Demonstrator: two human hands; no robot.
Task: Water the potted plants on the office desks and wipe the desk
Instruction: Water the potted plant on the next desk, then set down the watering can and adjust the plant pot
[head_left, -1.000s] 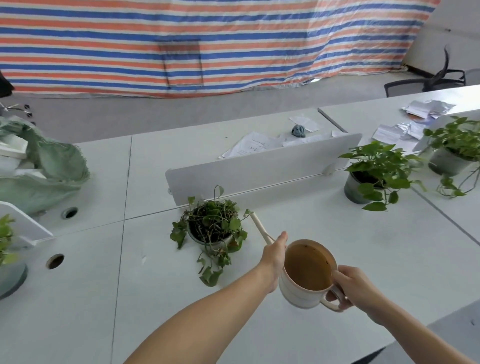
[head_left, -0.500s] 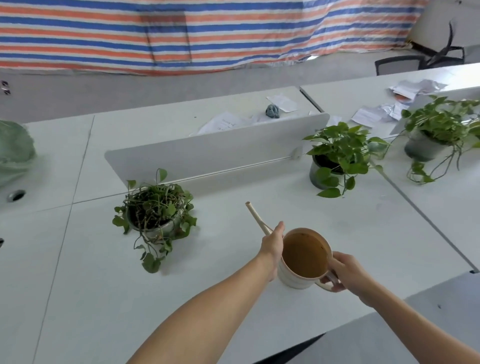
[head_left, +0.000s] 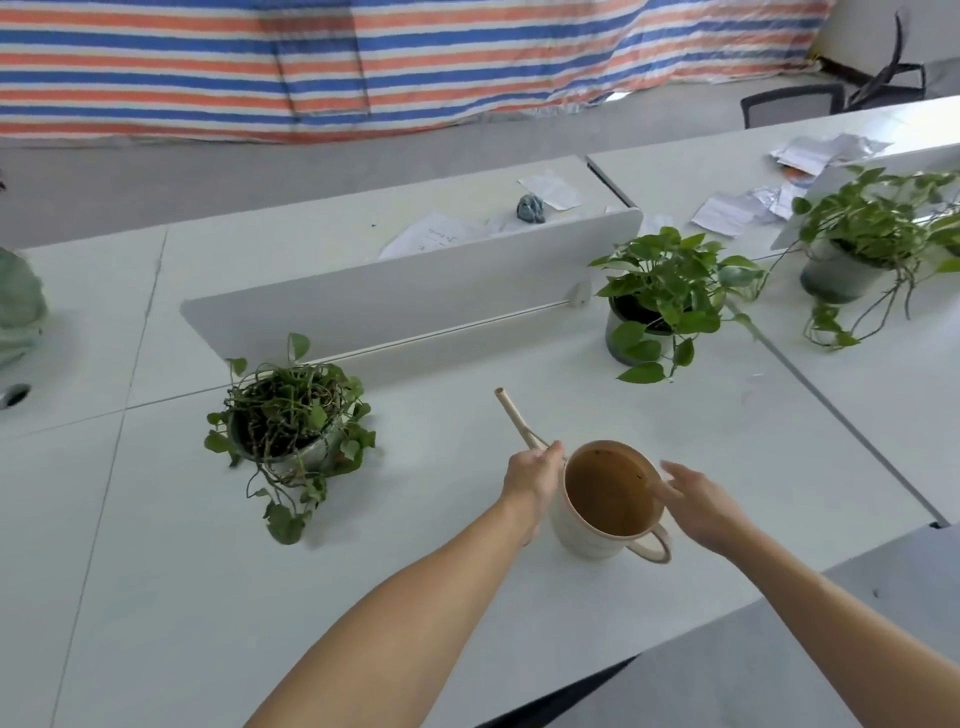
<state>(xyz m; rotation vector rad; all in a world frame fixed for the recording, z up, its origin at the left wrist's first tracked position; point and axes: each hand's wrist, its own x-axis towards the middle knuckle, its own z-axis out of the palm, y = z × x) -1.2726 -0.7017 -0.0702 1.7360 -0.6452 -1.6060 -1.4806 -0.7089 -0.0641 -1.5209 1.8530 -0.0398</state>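
Left hand (head_left: 532, 475) grips the spout base of the watering can (head_left: 584, 535) on the desk (head_left: 156, 571). Right hand (head_left: 701, 504) lies spread at its rim. Writing on the far papers (head_left: 431, 236) is too small to read.

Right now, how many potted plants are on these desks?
3. Straggly plant left of the watering can, leafy plant at the divider's right end, trailing plant on the right-hand desk. Others may lie off-frame.

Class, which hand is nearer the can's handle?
Right. The right hand hovers just beside the handle; the left hand grips the spout across the can.
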